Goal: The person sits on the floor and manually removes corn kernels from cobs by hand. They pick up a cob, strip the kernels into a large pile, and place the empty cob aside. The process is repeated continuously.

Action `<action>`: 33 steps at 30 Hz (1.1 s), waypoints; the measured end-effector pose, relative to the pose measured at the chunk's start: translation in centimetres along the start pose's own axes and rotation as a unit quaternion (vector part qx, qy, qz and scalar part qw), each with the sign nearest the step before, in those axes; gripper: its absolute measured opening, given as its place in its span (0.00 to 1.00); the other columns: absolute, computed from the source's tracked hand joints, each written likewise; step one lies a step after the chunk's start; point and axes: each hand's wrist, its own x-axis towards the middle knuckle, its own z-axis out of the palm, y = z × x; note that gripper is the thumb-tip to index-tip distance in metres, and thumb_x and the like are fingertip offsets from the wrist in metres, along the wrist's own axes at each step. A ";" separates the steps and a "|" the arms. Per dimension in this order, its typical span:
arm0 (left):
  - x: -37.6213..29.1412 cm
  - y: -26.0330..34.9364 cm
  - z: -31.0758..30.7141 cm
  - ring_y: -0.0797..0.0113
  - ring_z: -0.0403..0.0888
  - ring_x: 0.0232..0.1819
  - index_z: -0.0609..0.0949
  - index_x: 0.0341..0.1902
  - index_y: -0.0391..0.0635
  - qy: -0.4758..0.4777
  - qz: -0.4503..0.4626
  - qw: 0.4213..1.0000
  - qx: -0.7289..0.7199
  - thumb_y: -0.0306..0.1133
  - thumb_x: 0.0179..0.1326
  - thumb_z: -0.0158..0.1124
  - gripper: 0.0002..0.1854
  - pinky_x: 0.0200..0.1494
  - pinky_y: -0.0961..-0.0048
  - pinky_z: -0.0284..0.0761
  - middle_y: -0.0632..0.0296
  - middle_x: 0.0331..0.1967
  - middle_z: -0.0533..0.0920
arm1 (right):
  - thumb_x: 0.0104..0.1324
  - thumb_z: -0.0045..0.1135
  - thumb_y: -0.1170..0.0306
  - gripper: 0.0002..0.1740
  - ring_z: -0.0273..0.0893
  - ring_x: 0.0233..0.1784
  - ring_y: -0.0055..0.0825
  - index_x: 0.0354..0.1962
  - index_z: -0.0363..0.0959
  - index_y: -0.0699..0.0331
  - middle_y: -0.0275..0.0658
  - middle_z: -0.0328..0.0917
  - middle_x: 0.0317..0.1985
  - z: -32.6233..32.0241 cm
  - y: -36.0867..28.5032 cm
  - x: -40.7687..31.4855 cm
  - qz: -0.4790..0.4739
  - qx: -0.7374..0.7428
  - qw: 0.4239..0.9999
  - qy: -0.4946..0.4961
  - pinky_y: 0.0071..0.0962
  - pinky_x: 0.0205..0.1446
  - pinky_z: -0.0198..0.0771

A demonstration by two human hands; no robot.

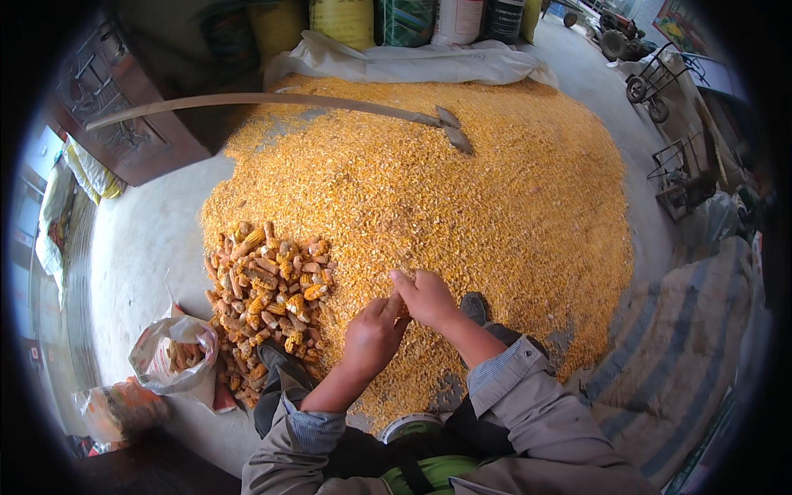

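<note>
My left hand (377,331) and my right hand (430,300) meet in front of me, both closed around a corn cob (404,311) that is mostly hidden by the fingers. Beneath them spreads a wide layer of loose yellow corn kernels (421,210) on the floor. To the left of my hands lies a pile of corn cobs (266,278). Some of these still carry yellow kernels, while others are largely bare and reddish brown.
A white woven sack (198,383) holding bare cobs stands at left, beside a plastic-wrapped bundle (120,411). A long-handled hoe (278,99) lies across the kernels' far side. Full sacks (405,21) line the back. At right are a hand truck (656,86) and a striped tarp (668,365).
</note>
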 end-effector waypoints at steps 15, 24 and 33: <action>0.9 -0.8 -1.5 0.70 0.89 0.43 0.78 0.70 0.32 -0.168 -0.317 0.815 -0.456 0.34 0.74 0.71 0.27 0.46 0.70 0.85 0.57 0.41 0.90 | 0.78 0.55 0.41 0.35 0.78 0.25 0.50 0.27 0.75 0.66 0.52 0.77 0.22 -1.1 -1.0 0.0 -0.180 -0.058 0.980 0.066 0.48 0.33 0.74; 0.9 -1.0 -0.9 0.52 0.89 0.36 0.83 0.63 0.33 -0.074 -0.182 0.966 -0.167 0.32 0.65 0.74 0.25 0.42 0.61 0.83 0.46 0.36 0.88 | 0.80 0.48 0.36 0.39 0.74 0.27 0.26 0.30 0.79 0.66 0.34 0.77 0.23 -1.3 0.1 0.6 -0.040 0.231 0.969 -0.078 0.39 0.37 0.73; 1.1 -1.2 -1.0 0.64 0.87 0.34 0.82 0.53 0.35 -0.199 -0.267 0.886 -0.322 0.34 0.71 0.72 0.16 0.41 0.67 0.83 0.54 0.32 0.87 | 0.80 0.48 0.41 0.36 0.82 0.31 0.56 0.36 0.77 0.70 0.54 0.80 0.24 -0.2 -1.2 -1.2 -0.161 -0.096 0.980 0.068 0.53 0.40 0.76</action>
